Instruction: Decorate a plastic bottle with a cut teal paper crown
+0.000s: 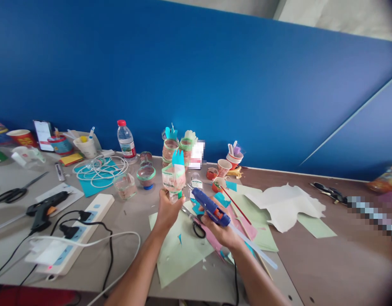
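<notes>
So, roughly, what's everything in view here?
Wall: one, blue, behind
Water bottle: one, clear, red-capped, back
Phone: at least one, dark, back left
Paper cups: several, red or white, back
Cable coil: one, white, left
Power strip: one, white-blue, front left
Scissors: at least two, black-handled, left and centre
Paper: many, mixed colours, mostly centre-right
Glue gun: one, blue, centre
Second glue gun: one, black, left
Container: one, clear, centre
Left fingers: one set, bare, holding container
Right fingers: one set, bare, holding blue glue gun

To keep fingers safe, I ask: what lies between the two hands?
Between the left hand and the right hand, scissors lie on the paper; the head view shows this.
</notes>
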The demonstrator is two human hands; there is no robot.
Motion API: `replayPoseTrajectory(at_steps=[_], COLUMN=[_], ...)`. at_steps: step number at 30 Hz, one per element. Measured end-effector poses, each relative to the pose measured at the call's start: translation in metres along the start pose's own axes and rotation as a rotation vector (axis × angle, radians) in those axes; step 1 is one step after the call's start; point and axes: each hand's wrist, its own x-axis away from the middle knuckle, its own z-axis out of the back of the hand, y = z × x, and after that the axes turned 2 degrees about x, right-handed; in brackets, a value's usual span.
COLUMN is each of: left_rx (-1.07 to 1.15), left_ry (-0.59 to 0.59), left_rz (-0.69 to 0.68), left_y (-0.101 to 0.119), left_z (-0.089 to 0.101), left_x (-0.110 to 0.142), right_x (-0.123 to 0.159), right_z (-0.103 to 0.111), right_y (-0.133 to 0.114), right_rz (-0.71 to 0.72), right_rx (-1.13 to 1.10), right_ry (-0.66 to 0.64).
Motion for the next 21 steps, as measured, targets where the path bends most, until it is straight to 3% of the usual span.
replayPoseTrajectory(at_steps=[7,14,21], left_rx=[-0.029,-0.079,-0.086], left_ry=[-0.147,-0.065,-0.136], left_rz=[-0.073,-0.059,-0.051], left_y=[0.006,-0.004,-0.011], left_z=[0.004,0.001,0.0], left_x=[0.006,0.001,0.001], right_x=[0.003,0.002,0.001], right_z=[0.0,-0.003,-0.004], right_y=[0.002,0.003,0.002], right_rz=[0.032,0.072,0.07], right_rx=[0.022,0.083,0.13], right_ry=[-0.032,-0.02,0.004])
